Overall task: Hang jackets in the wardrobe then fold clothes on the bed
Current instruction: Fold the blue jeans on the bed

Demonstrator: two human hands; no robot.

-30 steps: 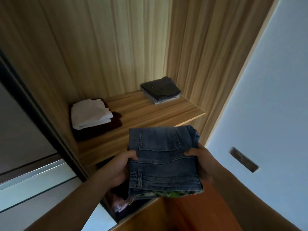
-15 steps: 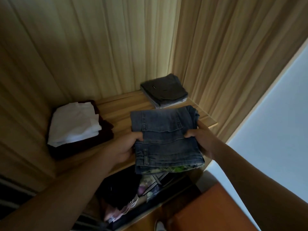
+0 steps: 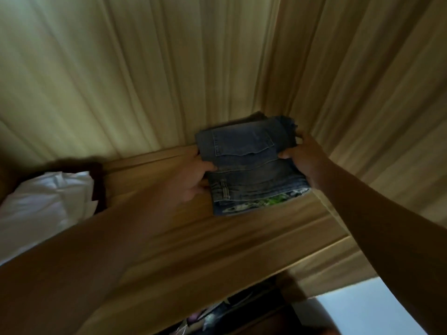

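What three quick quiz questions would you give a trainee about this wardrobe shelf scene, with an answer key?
1. True or false: both the left hand and the right hand grip the folded blue denim jeans.
2. What shows under the jeans at their near edge? A) green patterned fabric B) a red towel C) a wire hanger
3. Fill in: along the light wooden shelf, the folded white cloth sits to the ___ of the jeans.

Key: 1 true; 2 A; 3 left.
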